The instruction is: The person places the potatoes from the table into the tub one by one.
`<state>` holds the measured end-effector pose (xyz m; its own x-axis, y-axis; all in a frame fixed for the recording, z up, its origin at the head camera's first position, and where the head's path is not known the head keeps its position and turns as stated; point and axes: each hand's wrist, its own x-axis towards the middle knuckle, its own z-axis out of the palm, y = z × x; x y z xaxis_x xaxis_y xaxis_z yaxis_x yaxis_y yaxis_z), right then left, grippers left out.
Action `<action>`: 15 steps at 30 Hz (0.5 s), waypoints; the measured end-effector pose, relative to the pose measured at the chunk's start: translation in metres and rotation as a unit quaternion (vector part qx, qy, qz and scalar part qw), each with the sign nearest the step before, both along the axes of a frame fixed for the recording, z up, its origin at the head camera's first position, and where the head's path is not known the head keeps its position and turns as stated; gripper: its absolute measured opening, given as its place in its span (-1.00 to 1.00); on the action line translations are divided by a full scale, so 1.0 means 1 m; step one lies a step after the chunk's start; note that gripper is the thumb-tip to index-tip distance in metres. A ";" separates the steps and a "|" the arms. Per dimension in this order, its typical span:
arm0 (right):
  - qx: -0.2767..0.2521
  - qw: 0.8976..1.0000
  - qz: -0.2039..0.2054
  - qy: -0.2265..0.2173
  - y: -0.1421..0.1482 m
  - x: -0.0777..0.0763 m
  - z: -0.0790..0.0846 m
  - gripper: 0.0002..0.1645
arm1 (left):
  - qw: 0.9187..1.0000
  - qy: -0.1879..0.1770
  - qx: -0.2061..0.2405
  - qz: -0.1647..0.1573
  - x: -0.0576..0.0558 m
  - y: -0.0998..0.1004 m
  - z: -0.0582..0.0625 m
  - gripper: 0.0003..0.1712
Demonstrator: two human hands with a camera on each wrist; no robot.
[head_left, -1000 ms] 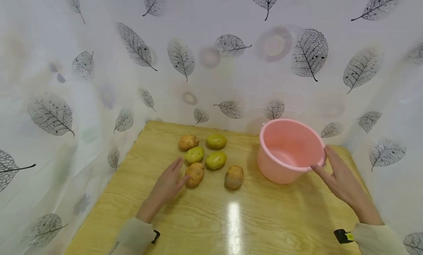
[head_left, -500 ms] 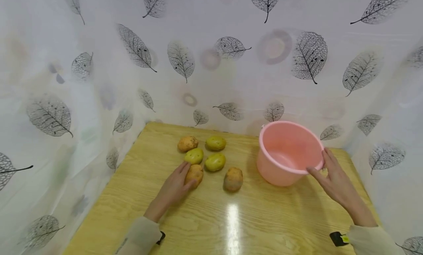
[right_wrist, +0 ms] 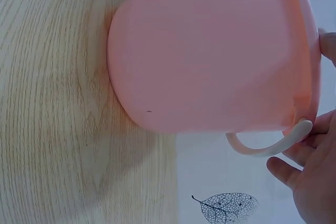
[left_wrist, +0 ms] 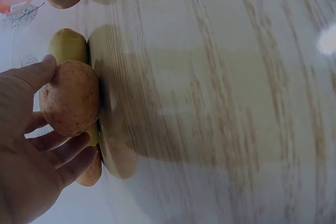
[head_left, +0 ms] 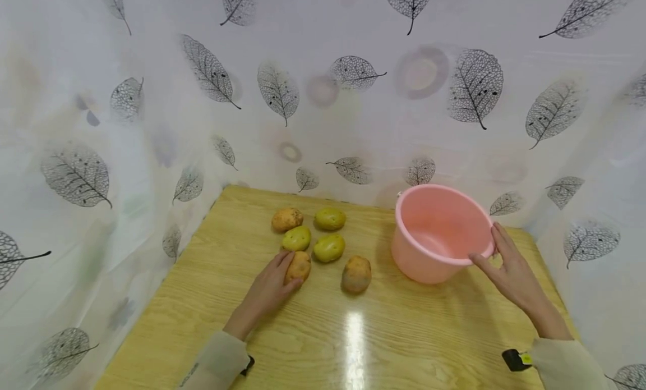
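My left hand [head_left: 266, 289] holds a brown potato [head_left: 300, 267] on the table, thumb on its near side and fingers around its far-left side. In the left wrist view, the thumb [left_wrist: 42, 72] touches the same potato [left_wrist: 71, 98], and the fingers curve under it. A pink bucket [head_left: 424, 266] stands upright at the right, with no contents visible in it. My right hand [head_left: 517, 278] grips the bucket's rim at its near right, thumb and fingers spread along it. In the right wrist view, a pale handle [right_wrist: 262, 149] hangs beside those fingers.
Beyond the held potato lie three green potatoes [head_left: 329, 248] and another brown potato [head_left: 287, 219]. One more brown potato [head_left: 356, 275] sits between that group and the bucket. A leaf-printed sheet [head_left: 323, 109] surrounds the wooden table [head_left: 404, 334] at back and sides.
My left hand has moved right onto the nearest brown potato on the left and taken hold of it. The right hand stays on the bucket's rim, and the bucket has hardly moved.
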<state>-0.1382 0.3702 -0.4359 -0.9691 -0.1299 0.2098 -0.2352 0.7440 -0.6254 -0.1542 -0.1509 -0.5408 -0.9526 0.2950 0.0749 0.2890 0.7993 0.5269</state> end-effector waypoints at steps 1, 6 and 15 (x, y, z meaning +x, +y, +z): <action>0.000 1.000 0.000 0.001 0.001 0.000 0.000 0.01 | 1.000 0.001 0.000 0.001 0.000 0.000 -0.001 -0.15; 0.001 1.000 0.000 0.000 0.003 -0.003 -0.001 0.00 | 1.000 -0.002 0.000 0.003 0.000 0.002 0.000 -0.16; 0.003 1.000 0.006 -0.019 0.006 -0.005 0.000 0.05 | 1.000 0.000 -0.015 0.002 0.002 0.003 -0.001 -0.09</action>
